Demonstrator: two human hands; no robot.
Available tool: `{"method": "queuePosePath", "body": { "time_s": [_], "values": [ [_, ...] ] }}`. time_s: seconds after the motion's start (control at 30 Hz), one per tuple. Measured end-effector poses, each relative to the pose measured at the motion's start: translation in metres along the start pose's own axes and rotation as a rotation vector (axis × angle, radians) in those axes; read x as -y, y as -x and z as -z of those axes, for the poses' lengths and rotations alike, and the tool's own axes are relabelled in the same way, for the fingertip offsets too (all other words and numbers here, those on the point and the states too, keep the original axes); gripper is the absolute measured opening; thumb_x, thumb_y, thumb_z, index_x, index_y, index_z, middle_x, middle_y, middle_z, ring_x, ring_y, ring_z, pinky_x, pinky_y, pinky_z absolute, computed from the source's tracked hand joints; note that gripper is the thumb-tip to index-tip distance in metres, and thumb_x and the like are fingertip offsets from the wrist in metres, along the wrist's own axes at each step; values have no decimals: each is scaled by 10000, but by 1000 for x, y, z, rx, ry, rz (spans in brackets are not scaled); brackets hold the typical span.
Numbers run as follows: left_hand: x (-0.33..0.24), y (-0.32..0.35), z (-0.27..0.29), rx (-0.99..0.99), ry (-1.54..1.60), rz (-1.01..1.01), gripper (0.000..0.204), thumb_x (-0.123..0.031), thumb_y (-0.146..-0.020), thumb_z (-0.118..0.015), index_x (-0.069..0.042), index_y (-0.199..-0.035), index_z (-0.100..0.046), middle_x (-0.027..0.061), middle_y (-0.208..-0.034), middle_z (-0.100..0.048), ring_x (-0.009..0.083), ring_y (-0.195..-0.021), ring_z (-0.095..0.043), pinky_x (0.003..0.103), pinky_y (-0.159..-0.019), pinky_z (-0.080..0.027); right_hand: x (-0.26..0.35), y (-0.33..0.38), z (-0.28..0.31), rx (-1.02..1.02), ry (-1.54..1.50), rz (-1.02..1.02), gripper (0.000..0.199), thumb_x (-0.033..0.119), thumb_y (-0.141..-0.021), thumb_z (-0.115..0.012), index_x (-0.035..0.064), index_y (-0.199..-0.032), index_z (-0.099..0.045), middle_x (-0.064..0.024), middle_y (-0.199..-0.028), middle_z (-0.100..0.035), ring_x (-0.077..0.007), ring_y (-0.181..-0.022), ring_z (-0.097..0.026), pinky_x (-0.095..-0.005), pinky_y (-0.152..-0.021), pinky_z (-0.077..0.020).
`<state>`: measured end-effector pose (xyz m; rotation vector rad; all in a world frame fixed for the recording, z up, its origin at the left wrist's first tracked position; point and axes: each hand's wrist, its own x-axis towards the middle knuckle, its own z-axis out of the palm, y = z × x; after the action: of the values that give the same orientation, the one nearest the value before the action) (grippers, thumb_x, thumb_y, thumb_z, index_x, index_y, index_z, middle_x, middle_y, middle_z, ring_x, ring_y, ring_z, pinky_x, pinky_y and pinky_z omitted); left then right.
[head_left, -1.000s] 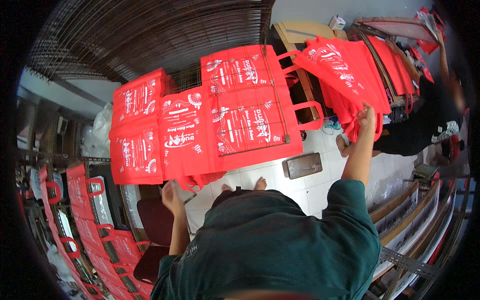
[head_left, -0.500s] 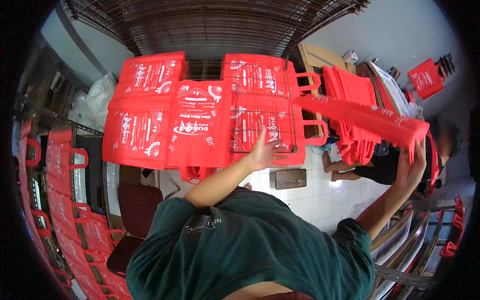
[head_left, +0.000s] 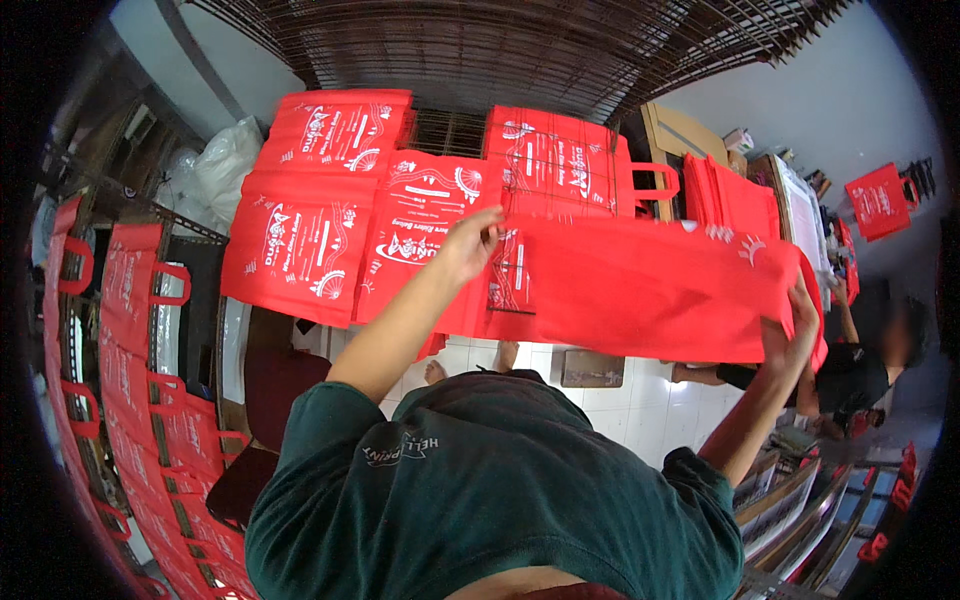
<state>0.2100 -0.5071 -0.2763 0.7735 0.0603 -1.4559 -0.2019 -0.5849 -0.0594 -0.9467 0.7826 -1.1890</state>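
Observation:
A red fabric bag (head_left: 650, 290) is stretched sideways between my two hands, over the right part of the wire rack. My right hand (head_left: 793, 335) grips its right end, where the cloth folds over the fingers. At the opposite end, my left hand (head_left: 470, 247) has its fingertips closed at the bag's upper left corner. Beneath and beside it lie other red bags with white print: a far left bag (head_left: 335, 130), a near left bag (head_left: 290, 250), a middle bag (head_left: 415, 225) and a far right bag (head_left: 560, 165). The held bag covers part of another printed bag.
Stacked wire racks (head_left: 520, 50) rise beyond the bags. A pile of red bags (head_left: 735, 195) lies at the right. Several bags (head_left: 130, 360) hang at the left, near a dark chair (head_left: 280, 395). A co-worker (head_left: 865, 375) is at the right; a small block (head_left: 592, 368) rests on the floor.
The bag in my right hand has come left and nearer, and is spread wider. My left hand has moved up and left, from open to closed at the bag's corner.

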Motion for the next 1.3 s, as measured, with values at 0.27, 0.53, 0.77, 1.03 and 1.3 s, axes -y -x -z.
{"method": "queuePosePath", "body": {
  "time_s": [0.27, 0.53, 0.77, 1.03, 1.3],
  "values": [
    [-100, -103, -98, -96, -226, -425, 410, 14, -801, -542, -27, -1207, -497, 58, -856, -590, 109, -645, -571, 182, -511, -466, -58, -252, 70, 236, -96, -226, 314, 92, -784, -490, 10, -1083, -533, -78, -1015, -611, -189, -909, -587, -327, -805, -475],
    [-77, -76, -94, -186, -615, -577, 553, 7, -770, -560, -105, -1301, -455, 34, -1119, -589, 72, -884, -543, 228, -622, -425, -128, -271, 79, 156, 75, -316, 684, 76, -646, -441, -9, -1322, -370, -106, -1312, -465, -221, -1188, -466, -343, -995, -384],
    [21, -228, 85, -573, -1436, -763, 381, -54, -745, -586, -30, -1125, -573, 156, -989, -637, 299, -912, -617, 372, -790, -508, -332, -314, 170, 150, 566, -513, 579, 45, -735, -482, 134, -1305, -435, -1, -966, -578, -104, -814, -553, -296, -564, -486],
    [42, -238, 67, -795, -1555, -672, 286, -64, -740, -596, -20, -1021, -626, 224, -952, -624, 361, -876, -611, 430, -776, -506, -411, -327, 195, -7, 634, -258, 556, -37, -727, -460, 31, -1279, -445, -5, -833, -578, -81, -620, -490, -242, -540, -390],
    [61, -232, 67, -811, -1568, -706, 247, -80, -739, -624, -12, -976, -637, 201, -1001, -591, 357, -906, -592, 428, -792, -499, -402, -334, 200, -106, 855, -351, 528, 6, -734, -444, 6, -1262, -463, -16, -776, -546, -99, -564, -467, -266, -503, -387]
  ]
}}
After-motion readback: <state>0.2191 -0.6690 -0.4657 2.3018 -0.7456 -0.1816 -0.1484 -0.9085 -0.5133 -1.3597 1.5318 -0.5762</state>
